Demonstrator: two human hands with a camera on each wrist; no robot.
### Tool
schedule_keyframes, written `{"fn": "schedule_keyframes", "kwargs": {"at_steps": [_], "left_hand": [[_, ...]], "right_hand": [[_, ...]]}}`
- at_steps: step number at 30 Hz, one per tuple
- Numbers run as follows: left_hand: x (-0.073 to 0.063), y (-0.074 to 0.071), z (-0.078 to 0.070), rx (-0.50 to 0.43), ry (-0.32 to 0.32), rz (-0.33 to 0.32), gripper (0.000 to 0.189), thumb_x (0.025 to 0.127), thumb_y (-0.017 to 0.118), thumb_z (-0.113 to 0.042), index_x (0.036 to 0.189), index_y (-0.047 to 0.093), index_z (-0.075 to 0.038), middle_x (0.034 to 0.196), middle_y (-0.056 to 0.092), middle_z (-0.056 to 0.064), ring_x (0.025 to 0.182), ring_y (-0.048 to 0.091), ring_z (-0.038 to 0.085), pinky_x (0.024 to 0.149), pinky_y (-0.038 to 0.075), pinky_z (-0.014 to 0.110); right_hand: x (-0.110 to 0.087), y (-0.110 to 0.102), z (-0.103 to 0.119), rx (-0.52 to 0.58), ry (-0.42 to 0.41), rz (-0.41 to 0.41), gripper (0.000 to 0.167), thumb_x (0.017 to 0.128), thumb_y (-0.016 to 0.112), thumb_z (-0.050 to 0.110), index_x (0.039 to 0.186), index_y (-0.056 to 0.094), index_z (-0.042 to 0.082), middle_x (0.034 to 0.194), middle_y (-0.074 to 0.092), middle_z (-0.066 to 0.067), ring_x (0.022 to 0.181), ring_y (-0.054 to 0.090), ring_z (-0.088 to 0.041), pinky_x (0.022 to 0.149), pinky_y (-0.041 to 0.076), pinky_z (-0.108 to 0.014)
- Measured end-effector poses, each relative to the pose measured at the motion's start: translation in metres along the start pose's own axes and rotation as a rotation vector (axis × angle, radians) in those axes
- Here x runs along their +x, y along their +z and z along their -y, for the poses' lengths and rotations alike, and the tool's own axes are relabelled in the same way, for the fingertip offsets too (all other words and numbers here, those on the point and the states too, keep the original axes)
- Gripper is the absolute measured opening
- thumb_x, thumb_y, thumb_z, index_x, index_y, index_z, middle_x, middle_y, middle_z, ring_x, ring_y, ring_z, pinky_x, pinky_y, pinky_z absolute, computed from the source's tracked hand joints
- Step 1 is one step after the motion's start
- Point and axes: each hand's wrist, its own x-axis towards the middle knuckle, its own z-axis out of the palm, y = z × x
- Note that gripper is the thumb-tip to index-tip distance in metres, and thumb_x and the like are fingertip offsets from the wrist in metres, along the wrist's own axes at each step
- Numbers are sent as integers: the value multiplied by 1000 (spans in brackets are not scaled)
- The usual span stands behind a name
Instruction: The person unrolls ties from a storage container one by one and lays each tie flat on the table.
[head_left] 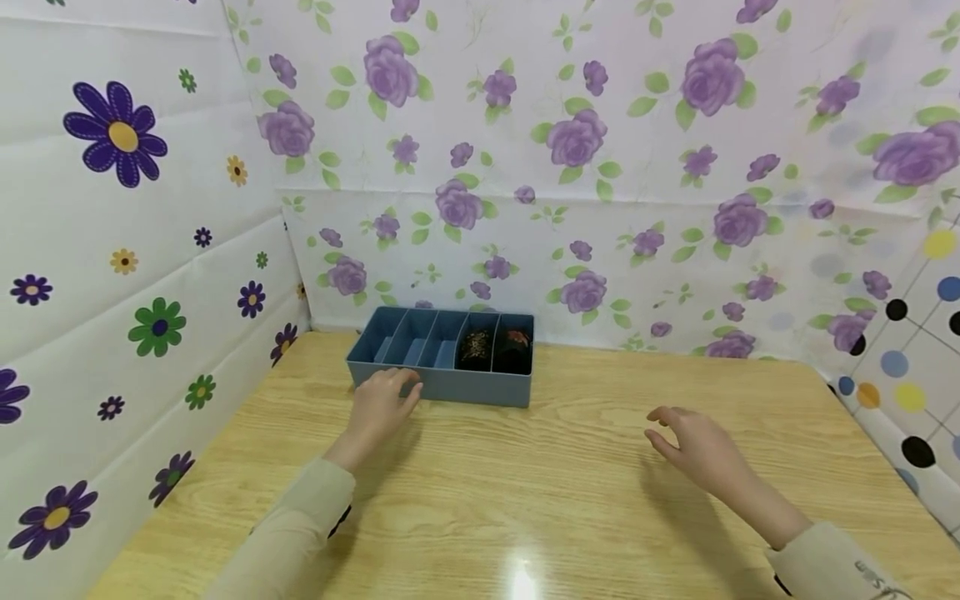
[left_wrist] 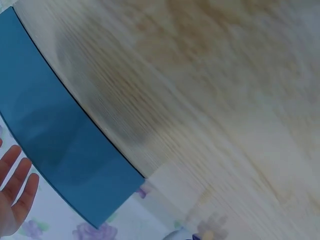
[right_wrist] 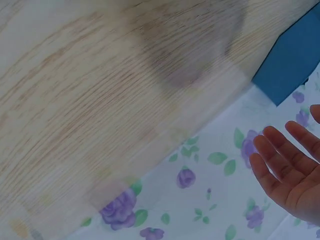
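Observation:
A blue-grey divided box point(head_left: 472, 387) stands near the back of the table, its length running left to right. Its two right compartments each hold a dark rolled item, one with a gold pattern point(head_left: 476, 346) and one with a reddish pattern point(head_left: 515, 344); their kind is not clear. The other compartments show bare floors. My left hand point(head_left: 384, 403) is just in front of the box's front wall, fingers loosely bent and holding nothing; whether it touches the wall I cannot tell. Over the table to the right of the box, my right hand point(head_left: 702, 450) hovers with relaxed fingers and nothing in them.
The wood-grain table point(head_left: 525, 475) ends at a floral cloth point(head_left: 510, 167) behind the box. Another flowered cloth point(head_left: 150, 250) borders the left side, and a dotted cloth point(head_left: 911, 358) the right side.

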Motion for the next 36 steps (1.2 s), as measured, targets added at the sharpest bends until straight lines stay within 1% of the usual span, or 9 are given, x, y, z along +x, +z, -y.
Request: {"fn": "schedule_keyframes", "kwargs": {"at_steps": [3,5,7,11,17,22,27,30,36], "left_hand": [[0,0,4,22,2,5,20,85,70,-21,101,70,-8,97,71,11,87,67,30,72,57,41],[-1,-1,5,34,5,3,23,85,70,-21,104,70,-7,100,70,12,92,66,31,76,56,43],[-2,-2,6,41,12,-3,26,85,71,-21,106,70,-6,102,69,13,94,64,32,78,55,44],[-1,-3,6,40,24,17,33,85,70,-24,113,67,-6,107,66,14,100,61,33,83,52,48],[4,-5,7,25,20,100,43,89,66,-28,125,60,-6,120,60,16,112,55,35,90,47,52],[11,-6,13,-11,-3,175,47,92,61,-30,131,54,-6,130,54,17,121,49,36,95,44,55],[22,-5,20,0,-2,183,47,94,58,-32,132,54,-6,133,52,18,123,47,37,98,42,54],[28,-4,22,3,6,191,46,95,56,-34,132,54,-6,133,51,19,123,47,38,98,43,54],[32,5,25,-26,-31,241,48,98,50,-35,137,48,-7,136,47,20,128,42,38,100,40,56]], "right_hand": [[0,1,9,-10,-34,-14,23,86,69,18,102,67,0,96,71,-17,71,67,-25,59,54,-36],[1,3,15,-14,-56,-19,23,86,69,18,101,67,1,97,71,-16,77,68,-29,64,56,-41],[1,5,21,-20,-83,-25,23,85,69,18,101,67,2,96,71,-16,78,68,-29,65,56,-41],[0,8,32,-23,-133,-41,22,84,70,17,100,68,2,92,71,-13,77,68,-27,65,56,-38],[1,8,47,-21,-195,-67,22,83,72,16,99,68,3,93,71,-10,79,68,-25,67,57,-37],[4,13,59,-17,-245,-72,24,82,72,16,102,67,3,95,71,-10,82,69,-25,70,57,-38],[10,19,71,-8,-271,-51,26,83,71,18,105,67,5,100,70,-8,87,68,-24,75,57,-39],[12,22,77,-1,-284,-30,25,84,70,19,105,68,6,100,69,-7,87,67,-22,74,57,-36],[15,25,84,9,-295,-44,25,84,71,21,104,68,6,99,69,-5,87,67,-20,73,57,-34]]}}
